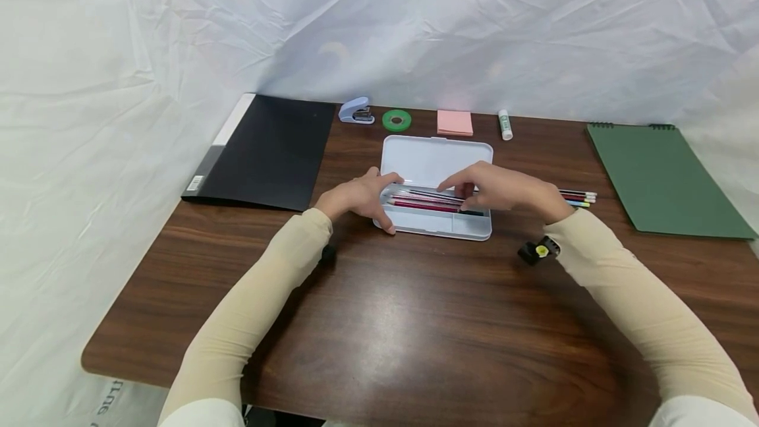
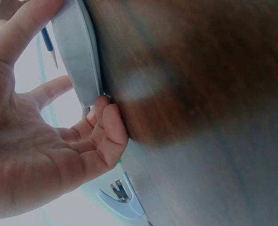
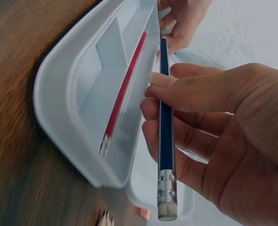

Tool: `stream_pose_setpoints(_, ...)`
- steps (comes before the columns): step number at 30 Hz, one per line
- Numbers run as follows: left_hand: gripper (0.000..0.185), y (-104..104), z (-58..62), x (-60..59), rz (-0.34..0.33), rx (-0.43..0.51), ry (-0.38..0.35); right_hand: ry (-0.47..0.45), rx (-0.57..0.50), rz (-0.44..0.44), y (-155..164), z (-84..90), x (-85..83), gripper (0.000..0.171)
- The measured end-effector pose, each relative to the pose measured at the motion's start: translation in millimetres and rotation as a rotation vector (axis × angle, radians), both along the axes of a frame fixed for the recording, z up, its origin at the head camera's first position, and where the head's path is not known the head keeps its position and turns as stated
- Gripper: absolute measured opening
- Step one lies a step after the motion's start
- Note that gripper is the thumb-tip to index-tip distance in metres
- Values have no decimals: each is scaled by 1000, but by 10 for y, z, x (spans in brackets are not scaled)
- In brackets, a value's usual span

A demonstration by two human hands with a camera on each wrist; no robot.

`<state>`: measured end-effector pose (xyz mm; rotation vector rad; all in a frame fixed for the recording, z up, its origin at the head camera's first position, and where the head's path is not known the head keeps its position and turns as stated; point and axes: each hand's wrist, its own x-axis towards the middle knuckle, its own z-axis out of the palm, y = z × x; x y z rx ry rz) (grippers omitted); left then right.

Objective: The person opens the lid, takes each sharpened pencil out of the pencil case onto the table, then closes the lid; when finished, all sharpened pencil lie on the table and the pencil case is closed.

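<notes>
At the centre of the dark wooden worktop (image 1: 379,321) lies an open white pencil case (image 1: 437,180), its lid tipped back toward 12 o'clock. The left hand (image 1: 356,195) steadies the case's 9 o'clock end, fingers relaxed, thumb against the near corner. The right hand (image 3: 224,136) pinches a blue pencil (image 3: 166,136) between thumb and fingers, held over the tray, where a red pencil (image 3: 125,89) lies. More pencils (image 1: 578,198) rest at 3 o'clock of the case.
</notes>
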<state>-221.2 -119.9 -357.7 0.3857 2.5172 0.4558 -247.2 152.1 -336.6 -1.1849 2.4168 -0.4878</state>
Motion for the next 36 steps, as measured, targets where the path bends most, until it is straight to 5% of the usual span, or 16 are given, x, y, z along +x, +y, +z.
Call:
stream_pose_setpoints(24,101,-3,3,-15,-6,0,-9,44,12,-181,936,158,170,43)
stream_pose_setpoints(36,102,-11,-15,-20,-9,3,3,-11,36,-279,1380,48,170,40)
